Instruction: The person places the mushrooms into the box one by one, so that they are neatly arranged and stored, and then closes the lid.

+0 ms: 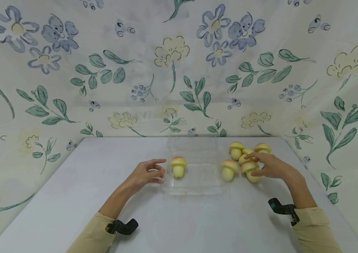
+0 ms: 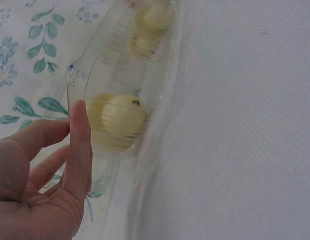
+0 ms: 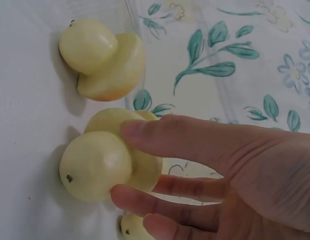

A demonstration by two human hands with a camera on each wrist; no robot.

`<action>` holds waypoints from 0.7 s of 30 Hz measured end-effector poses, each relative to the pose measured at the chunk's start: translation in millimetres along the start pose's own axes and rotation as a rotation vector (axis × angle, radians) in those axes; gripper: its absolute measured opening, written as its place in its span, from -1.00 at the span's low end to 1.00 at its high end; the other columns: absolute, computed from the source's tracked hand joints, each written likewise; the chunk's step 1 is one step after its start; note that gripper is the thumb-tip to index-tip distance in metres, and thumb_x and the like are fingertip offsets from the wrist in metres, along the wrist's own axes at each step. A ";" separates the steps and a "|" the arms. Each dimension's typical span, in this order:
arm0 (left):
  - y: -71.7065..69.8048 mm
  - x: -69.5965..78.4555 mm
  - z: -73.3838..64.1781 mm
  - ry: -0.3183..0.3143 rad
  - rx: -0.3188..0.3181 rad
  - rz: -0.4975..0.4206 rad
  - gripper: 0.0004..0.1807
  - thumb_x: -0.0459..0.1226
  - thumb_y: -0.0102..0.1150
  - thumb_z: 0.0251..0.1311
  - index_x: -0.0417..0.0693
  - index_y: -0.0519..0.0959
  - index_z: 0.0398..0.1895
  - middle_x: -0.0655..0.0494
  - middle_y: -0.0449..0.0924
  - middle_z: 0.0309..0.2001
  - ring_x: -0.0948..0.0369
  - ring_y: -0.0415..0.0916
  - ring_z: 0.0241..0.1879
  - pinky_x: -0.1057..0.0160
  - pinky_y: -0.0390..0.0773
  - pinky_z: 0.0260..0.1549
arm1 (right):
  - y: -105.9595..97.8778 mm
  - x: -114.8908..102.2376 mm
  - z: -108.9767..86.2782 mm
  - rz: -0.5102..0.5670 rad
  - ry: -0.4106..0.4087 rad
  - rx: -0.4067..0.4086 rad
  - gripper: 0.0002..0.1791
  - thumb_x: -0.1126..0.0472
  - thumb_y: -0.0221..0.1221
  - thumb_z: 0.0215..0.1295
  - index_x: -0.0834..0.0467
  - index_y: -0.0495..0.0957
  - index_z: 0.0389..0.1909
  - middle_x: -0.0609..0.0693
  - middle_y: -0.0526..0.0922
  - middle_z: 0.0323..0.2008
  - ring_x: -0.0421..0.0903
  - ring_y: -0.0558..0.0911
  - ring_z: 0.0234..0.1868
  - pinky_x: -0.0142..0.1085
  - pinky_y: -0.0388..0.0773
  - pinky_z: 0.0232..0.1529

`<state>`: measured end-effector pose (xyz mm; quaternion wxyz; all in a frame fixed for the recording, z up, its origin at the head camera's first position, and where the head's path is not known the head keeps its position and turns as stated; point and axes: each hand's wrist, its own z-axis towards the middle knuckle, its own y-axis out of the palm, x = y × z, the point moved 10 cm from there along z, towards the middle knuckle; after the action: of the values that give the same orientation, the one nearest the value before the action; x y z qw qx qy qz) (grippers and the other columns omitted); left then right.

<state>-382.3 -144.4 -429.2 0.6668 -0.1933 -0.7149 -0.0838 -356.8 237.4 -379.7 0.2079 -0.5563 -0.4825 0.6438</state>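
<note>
A clear plastic container (image 1: 199, 181) lies on the white table, with one yellow mushroom-shaped piece (image 1: 178, 168) at its left end. My left hand (image 1: 147, 174) is at the container's left side, fingers loosely spread; in the left wrist view its fingertips are right at the rim (image 2: 73, 82). My right hand (image 1: 270, 166) grips another yellow mushroom (image 3: 97, 162) between thumb and fingers, amid a small cluster. The thumb (image 3: 165, 137) lies over the meeting of cap and stem, and a fingertip is at the stem's lower side. Part of the cap is hidden.
One more mushroom (image 1: 228, 170) stands between the container and the right hand. Several others, such as the mushroom (image 1: 236, 150) at the back, crowd the right side. Floral cloth (image 1: 179, 70) rises behind the table and along both sides.
</note>
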 end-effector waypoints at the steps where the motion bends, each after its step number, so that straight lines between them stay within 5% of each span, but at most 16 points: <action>1: 0.2 0.4 0.0 0.002 -0.002 0.001 -0.33 -0.38 0.23 0.25 -0.26 0.26 0.42 0.01 0.51 -0.14 0.19 0.60 -0.20 0.22 0.75 -0.19 | -0.2 0.7 0.0 -0.010 0.000 0.002 -0.39 0.19 0.34 0.21 0.20 0.40 0.27 0.36 0.49 0.12 0.07 0.65 -0.12 -0.09 0.65 -0.15; 10: -0.2 1.6 2.0 0.000 -0.002 0.022 -0.34 -0.36 0.25 0.25 -0.23 0.29 0.42 0.00 0.51 -0.12 0.18 0.59 -0.19 0.21 0.76 -0.19 | 2.4 7.0 0.3 -0.053 0.019 -0.001 -0.39 0.17 0.39 0.14 0.12 0.44 0.23 0.33 0.43 0.28 0.24 0.53 0.15 0.10 0.57 0.03; 21: -0.2 1.3 -0.4 -0.003 0.002 0.019 -0.34 -0.37 0.24 0.25 -0.24 0.29 0.41 0.01 0.52 -0.14 0.18 0.60 -0.20 0.19 0.76 -0.18 | 8.5 15.9 2.6 -0.007 0.086 -0.021 -0.31 0.18 0.42 0.10 0.11 0.39 0.27 0.33 0.50 0.14 -0.02 0.57 -0.26 -0.24 0.57 -0.30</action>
<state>-382.0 -144.5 -427.8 0.6666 -0.1993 -0.7142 -0.0765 -361.7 245.4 -395.4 0.2246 -0.5840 -0.4818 0.6135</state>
